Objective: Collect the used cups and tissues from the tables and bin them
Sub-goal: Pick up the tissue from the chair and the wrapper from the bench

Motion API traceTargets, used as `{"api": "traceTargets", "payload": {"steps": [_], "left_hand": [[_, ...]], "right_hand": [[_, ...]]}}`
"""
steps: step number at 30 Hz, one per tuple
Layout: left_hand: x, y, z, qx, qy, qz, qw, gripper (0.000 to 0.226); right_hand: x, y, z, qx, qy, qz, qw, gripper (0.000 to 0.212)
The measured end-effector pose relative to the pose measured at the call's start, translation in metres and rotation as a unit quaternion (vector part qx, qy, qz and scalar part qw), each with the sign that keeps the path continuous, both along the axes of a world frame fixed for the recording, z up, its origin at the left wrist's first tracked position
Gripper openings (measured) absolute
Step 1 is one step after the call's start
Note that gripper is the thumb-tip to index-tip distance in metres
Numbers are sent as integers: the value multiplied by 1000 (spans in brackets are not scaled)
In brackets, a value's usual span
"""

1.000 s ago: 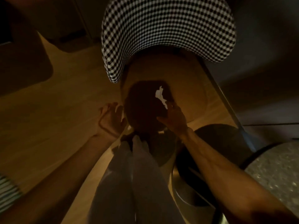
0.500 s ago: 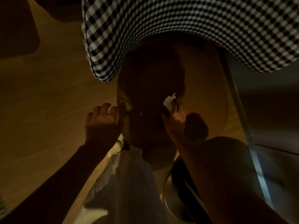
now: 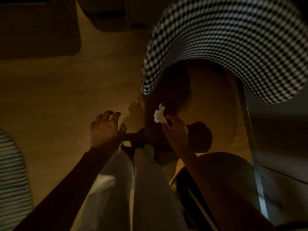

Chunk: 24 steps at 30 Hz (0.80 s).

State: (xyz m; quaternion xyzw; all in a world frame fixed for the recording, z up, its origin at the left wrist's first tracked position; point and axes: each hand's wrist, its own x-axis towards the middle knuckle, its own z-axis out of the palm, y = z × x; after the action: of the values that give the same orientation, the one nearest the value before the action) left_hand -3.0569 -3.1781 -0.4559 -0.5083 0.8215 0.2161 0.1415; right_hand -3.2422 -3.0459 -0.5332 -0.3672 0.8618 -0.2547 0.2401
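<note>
The right hand pinches a small crumpled white tissue between fingertips and thumb, holding it just above a round wooden seat or stool top that glows amber in dim light. Whether the tissue touches that surface cannot be told. The left hand is empty, fingers spread and loosely curled, hovering over the pale wooden floor just left of the round top's edge.

The tissue looks feather-light, soft and easily torn, so a gentle pinch on its bunched middle, as now, should be enough; loose corners stick up and could shed scraps if squeezed carelessly.

Below the hands, the person's legs in light trousers stand close against the near edge of the round top. A curved chair back in black-and-white houndstooth fabric arches over the far side and right, leaving little headroom there. A slim metal bar runs down the right side, and a dark rounded shape, too dim to identify, sits near the right forearm. Open floor lies to the left and towards the top left, the likeliest clear way to draw the tissue out. A striped fabric edge shows at the far left. No bin is visible.
</note>
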Motion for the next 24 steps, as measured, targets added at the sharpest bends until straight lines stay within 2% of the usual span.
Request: {"api": "traceTargets", "payload": {"steps": [5, 8, 11, 16, 24], "left_hand": [[64, -41, 58, -14, 27, 76, 997, 44], [99, -77, 83, -32, 49, 88, 994, 43], [134, -122, 94, -61, 63, 77, 993, 42], [171, -206, 104, -92, 45, 63, 993, 46], [154, -361, 118, -134, 76, 27, 988, 48]], "right_hand": [[48, -64, 94, -108, 31, 44, 993, 20], [72, -115, 132, -168, 60, 108, 978, 23], [92, -174, 154, -182, 56, 121, 974, 28], [126, -268, 173, -210, 61, 62, 974, 27], [112, -416, 190, -185, 72, 90, 976, 27]]}}
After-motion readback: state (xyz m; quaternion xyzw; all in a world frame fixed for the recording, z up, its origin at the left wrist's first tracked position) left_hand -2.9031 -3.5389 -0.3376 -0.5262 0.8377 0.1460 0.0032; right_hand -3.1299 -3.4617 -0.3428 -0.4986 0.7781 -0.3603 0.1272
